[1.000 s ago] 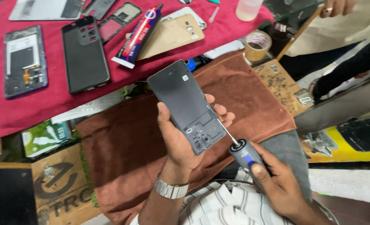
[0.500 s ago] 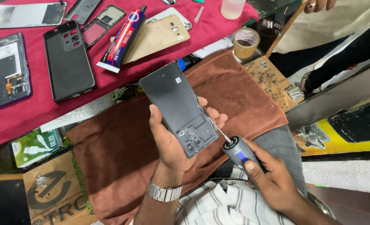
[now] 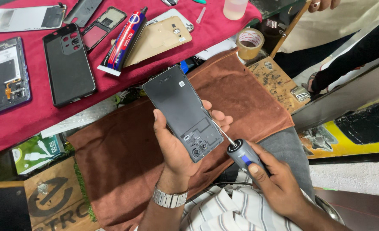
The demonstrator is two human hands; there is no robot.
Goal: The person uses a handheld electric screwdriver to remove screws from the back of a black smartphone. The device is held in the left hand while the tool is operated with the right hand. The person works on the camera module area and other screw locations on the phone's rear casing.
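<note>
My left hand [image 3: 176, 147] grips an opened dark phone [image 3: 182, 111] from below, its back cover off and the inner frame facing up. My right hand [image 3: 279, 184] holds a grey and blue electric screwdriver [image 3: 243, 156], whose thin bit touches the phone's right edge near its lower part. Both hands hover over a brown cloth [image 3: 125, 158] spread on my lap.
A red cloth [image 3: 40, 115] carries a black phone case [image 3: 67, 64], an opened phone [image 3: 3, 75], several back covers, and a glue tube [image 3: 123, 40]. A tape roll [image 3: 249, 42] and a circuit board [image 3: 275, 81] lie at right. Another person's hand [image 3: 324, 4] appears at the top right.
The view has shifted slightly and the phone and screwdriver sit a little lower in frame. The screwdriver bit stays against the phone's edge.
</note>
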